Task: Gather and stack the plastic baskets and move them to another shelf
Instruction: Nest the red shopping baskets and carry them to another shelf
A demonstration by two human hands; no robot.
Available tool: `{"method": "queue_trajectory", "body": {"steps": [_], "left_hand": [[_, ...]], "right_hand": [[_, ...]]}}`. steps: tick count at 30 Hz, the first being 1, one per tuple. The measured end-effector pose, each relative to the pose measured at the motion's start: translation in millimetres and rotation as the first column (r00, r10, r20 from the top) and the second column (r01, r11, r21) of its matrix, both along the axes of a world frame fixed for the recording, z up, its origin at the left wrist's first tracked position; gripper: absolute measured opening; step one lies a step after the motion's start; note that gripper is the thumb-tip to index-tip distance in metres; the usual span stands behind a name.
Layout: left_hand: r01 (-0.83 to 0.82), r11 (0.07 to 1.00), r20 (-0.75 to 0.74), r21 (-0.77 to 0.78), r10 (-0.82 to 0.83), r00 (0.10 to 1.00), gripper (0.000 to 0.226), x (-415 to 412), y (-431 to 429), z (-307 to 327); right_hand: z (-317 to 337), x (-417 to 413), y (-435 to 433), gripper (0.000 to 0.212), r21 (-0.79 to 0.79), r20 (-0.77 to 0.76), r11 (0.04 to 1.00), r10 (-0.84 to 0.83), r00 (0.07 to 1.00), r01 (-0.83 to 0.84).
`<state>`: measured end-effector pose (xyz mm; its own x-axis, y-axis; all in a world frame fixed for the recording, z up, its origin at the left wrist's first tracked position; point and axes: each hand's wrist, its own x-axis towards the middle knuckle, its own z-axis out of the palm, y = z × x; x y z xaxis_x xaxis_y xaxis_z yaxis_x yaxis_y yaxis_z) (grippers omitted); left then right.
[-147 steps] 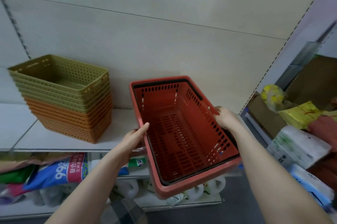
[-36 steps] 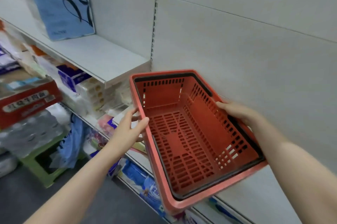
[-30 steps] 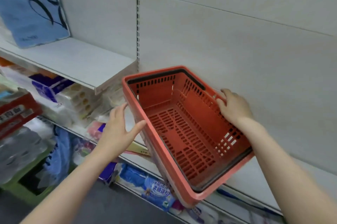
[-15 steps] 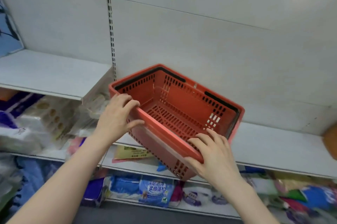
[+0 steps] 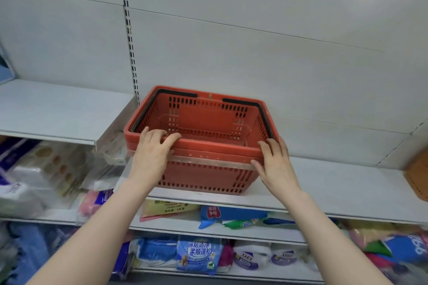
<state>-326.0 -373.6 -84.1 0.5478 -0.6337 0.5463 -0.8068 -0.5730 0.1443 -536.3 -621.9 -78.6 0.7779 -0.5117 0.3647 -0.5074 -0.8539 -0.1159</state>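
While the upper white metal shelf (image 5: 53, 108) at far left stands bare, the lower white metal shelf (image 5: 335, 189) beside it carries the red slotted plastic shopping basket (image 5: 203, 122), which sits upright near the front edge with its black handles folded down along the rim. A second red rim shows just under the top one, so it looks like two baskets nested together, though I cannot be sure. On the near rim, the left hand (image 5: 151, 152) is curled over the edge, fingers hooked inside and thumb along the front wall. Further right, the right hand (image 5: 275, 164) lies flatter, fingers spread against the near right corner, pressing more than gripping. Since the base sits close to the shelf lip, letting go too soon or nudging unevenly could tip the basket forward onto the packaged goods (image 5: 196, 254) below; a hard one-sided shove could skew it against the back panel.
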Motion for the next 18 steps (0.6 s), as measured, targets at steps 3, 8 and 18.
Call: {"method": "queue_trajectory", "body": {"steps": [3,8,18], "left_hand": [[-0.017,1.0,0.031,0.01,0.017,0.999,0.035,11,-4,-1],[-0.019,1.0,0.09,0.022,0.017,0.996,0.034,15,-3,-6],[0.026,0.992,0.071,0.123,-0.035,0.997,0.049,-5,-9,8]], "right_hand": [[-1,8,-2,0.055,-0.015,-0.021,1.0,0.003,1.0,-0.003],[-2,6,-3,0.054,-0.043,-0.042,0.999,0.002,0.999,-0.004],[14,-18,-3,0.056,0.0,-0.092,1.0,0.029,0.995,-0.029]]}}
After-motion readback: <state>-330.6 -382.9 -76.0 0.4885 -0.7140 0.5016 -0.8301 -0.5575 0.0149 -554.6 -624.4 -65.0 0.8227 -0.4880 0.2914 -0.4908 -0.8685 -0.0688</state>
